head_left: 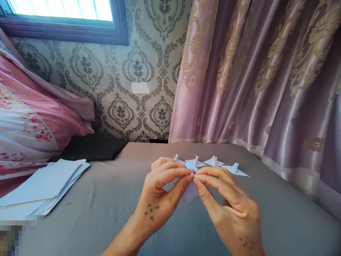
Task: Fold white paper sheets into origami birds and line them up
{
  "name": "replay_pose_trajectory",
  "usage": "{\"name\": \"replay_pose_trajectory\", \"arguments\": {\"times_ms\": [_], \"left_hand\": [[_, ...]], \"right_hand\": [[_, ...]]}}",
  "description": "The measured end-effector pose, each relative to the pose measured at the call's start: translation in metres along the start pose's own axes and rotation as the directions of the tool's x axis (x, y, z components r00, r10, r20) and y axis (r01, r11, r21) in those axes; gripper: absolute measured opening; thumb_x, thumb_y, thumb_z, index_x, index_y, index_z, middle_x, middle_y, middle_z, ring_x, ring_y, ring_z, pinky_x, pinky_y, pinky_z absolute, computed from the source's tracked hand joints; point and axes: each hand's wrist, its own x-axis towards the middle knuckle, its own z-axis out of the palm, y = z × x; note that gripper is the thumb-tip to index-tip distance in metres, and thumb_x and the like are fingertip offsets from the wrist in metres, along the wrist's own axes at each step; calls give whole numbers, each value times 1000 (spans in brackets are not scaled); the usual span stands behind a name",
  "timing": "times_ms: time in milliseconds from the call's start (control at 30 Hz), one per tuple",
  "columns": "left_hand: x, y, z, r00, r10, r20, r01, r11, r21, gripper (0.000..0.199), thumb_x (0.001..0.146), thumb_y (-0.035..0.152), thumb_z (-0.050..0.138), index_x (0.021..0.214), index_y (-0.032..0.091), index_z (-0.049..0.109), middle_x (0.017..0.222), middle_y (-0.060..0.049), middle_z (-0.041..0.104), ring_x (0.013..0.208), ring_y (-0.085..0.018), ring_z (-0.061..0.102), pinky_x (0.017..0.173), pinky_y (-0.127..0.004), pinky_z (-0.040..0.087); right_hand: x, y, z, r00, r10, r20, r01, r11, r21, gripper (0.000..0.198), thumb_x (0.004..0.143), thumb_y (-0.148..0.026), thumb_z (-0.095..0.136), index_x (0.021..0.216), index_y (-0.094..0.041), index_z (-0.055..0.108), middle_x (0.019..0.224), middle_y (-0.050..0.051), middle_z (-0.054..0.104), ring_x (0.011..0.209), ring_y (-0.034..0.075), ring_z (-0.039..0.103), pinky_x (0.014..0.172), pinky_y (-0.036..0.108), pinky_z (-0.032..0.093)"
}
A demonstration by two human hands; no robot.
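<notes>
Between my two hands is a folded piece of white paper (191,192), held up above the grey-covered surface. My left hand (166,185) pinches it with thumb and forefinger from the left. From the right, my right hand (226,193) pinches the same small point, and the fingertips of both hands meet there. Fingers cover much of the paper, so its full shape is hidden. Just beyond the hands stand several folded paper figures in a row, with pointed wings and upright tips, among them one at the right end (236,169).
A stack of white paper sheets (53,181) lies at the left on the grey cloth surface (106,206). Behind it are a black flat item (93,146) and floral fabric (29,121). Pink curtains (239,78) hang along the right, and a patterned wall (112,78) closes off the back.
</notes>
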Motion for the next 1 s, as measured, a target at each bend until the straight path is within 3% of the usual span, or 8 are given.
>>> {"name": "replay_pose_trajectory", "arguments": {"times_ms": [267, 400, 533, 833, 1000], "left_hand": [[-1, -2, 5, 997, -43, -57, 39, 997, -60, 14, 82, 9, 65, 84, 21, 72, 79, -3, 72, 76, -16, 59, 77, -35, 49], [-3, -2, 3, 985, -131, -109, 116, 984, -134, 12, 85, 11, 64, 81, 20, 71, 79, -3, 70, 80, -17, 59, 80, -35, 49], [-3, -6, 0, 962, -233, -141, 194, 950, -246, 11, 84, 13, 66, 83, 20, 73, 82, -3, 70, 85, -16, 60, 83, -32, 49], [-8, -12, 10, 894, -401, -197, 291, 857, -426, 8, 81, 20, 71, 85, 25, 76, 89, -1, 73, 91, -16, 65, 82, -26, 53], [-9, -11, 12, 877, -473, -85, 380, 791, -480, 4, 82, 22, 71, 85, 23, 74, 85, 1, 71, 82, -11, 64, 71, -19, 51]], "right_hand": [[1, -2, 1, 1000, 4, -3, -4, 999, -43, 16, 82, -10, 64, 88, -24, 67, 87, 0, 68, 84, 15, 65, 74, 30, 55], [0, 1, 1, 991, 126, 36, -125, 992, -17, 7, 84, -19, 65, 84, -24, 69, 97, 3, 68, 90, 17, 66, 77, 30, 56], [-1, 5, 0, 959, 261, 114, -270, 960, 75, 9, 86, -24, 63, 84, -27, 72, 109, 2, 68, 97, 19, 67, 81, 31, 56], [-4, 4, 5, 953, 302, -9, -299, 947, 121, 5, 80, -21, 69, 78, -26, 69, 94, -1, 70, 85, 15, 68, 76, 27, 58], [-6, 6, 7, 934, 352, -64, -339, 928, 157, 6, 78, -24, 70, 74, -23, 67, 90, 1, 71, 82, 17, 70, 74, 30, 59]]}}
